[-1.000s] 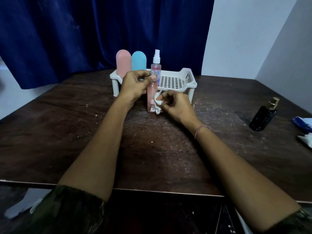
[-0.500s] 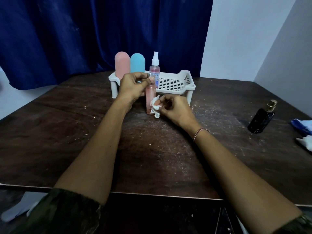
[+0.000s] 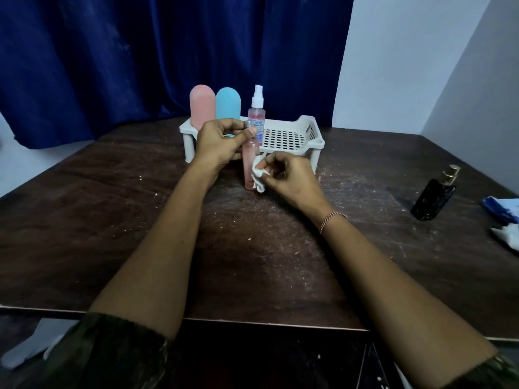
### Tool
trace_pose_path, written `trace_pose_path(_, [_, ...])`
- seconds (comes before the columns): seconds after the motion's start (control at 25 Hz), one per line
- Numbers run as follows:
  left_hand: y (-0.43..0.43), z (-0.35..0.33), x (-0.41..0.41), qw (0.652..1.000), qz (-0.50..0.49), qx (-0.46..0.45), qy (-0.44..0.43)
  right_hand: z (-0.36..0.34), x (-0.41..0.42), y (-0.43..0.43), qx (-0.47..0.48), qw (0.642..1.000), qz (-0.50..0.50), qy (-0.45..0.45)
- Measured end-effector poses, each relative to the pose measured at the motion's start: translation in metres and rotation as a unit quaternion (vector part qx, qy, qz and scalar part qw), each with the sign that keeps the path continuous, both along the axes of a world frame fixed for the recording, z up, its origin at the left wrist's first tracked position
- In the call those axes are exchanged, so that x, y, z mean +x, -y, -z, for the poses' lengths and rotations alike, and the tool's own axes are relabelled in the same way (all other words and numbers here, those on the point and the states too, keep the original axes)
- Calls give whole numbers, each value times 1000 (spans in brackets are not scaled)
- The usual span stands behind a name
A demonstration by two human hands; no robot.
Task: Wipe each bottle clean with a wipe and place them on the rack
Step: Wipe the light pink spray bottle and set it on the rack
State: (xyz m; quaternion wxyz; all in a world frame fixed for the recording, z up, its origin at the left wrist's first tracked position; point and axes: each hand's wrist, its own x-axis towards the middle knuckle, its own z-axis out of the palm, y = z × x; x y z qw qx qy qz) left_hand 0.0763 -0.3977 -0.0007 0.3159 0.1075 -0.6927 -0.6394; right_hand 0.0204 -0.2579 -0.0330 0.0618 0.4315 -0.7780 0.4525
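A slim pink bottle (image 3: 249,164) with a silver cap stands upright on the table in front of the white rack (image 3: 307,129). My left hand (image 3: 222,141) pinches its top. My right hand (image 3: 286,175) holds a crumpled white wipe (image 3: 259,175) against the bottle's right side. On the rack stand a pink bottle (image 3: 202,106), a blue bottle (image 3: 228,103) and a clear pink spray bottle (image 3: 257,116). A black bottle (image 3: 434,196) with a gold pump stands on the table at the right.
The dark wooden table (image 3: 112,220) is scratched and dusty. A blue and white packet (image 3: 502,207) and white wipes (image 3: 508,235) lie at the right edge. A blue curtain hangs behind the rack. The rack's right half holds nothing.
The wipe in my right hand has shifted slightly up along the pink bottle's side. My left hand keeps its hold on the top.
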Motion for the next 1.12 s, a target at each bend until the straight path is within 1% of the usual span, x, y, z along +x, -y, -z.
trace_pose_path(0.12, [-2, 0, 0, 1000, 0, -5, 0, 0, 0, -3, 69, 997, -15, -7])
trace_pose_path(0.16, [-2, 0, -1, 1000, -2, -5, -1, 1, -1, -3, 75, 997, -16, -21])
trace_pose_path(0.28, [0, -2, 0, 1000, 0, 0, -2, 0, -1, 2, 29, 997, 9, -71])
trace_pose_path(0.36, [-1, -2, 0, 1000, 5, 3, -3, 0, -3, 5, 12, 997, 11, -81])
trace_pose_path(0.48, [-1, -1, -1, 1000, -2, 3, -5, 1, -5, 4, 60, 994, -13, -93])
trace_pose_path(0.56, [1, -1, -1, 1000, 0, 6, -9, 0, -3, 3, 67, 990, -24, -118])
trace_pose_path(0.64, [2, 0, -2, 1000, 4, 6, -13, -2, 2, 3, 44, 987, -22, -155])
trace_pose_path(0.72, [2, 2, -3, 1000, 3, -13, -12, -4, 4, 4, 2, 983, -2, -182])
trace_pose_path(0.84, [2, 3, -5, 999, 11, -36, -11, -4, 1, 7, -72, 979, 38, -187])
trace_pose_path(0.96, [3, 4, -6, 998, 17, -51, -11, -4, -3, 9, -119, 974, 61, -183])
trace_pose_path(1.04, [2, 4, -5, 998, 16, -56, -10, -4, -3, 7, -130, 974, 57, -178])
trace_pose_path(1.12, [1, 3, -5, 998, 11, -56, -11, -2, -1, 4, -100, 977, 33, -186])
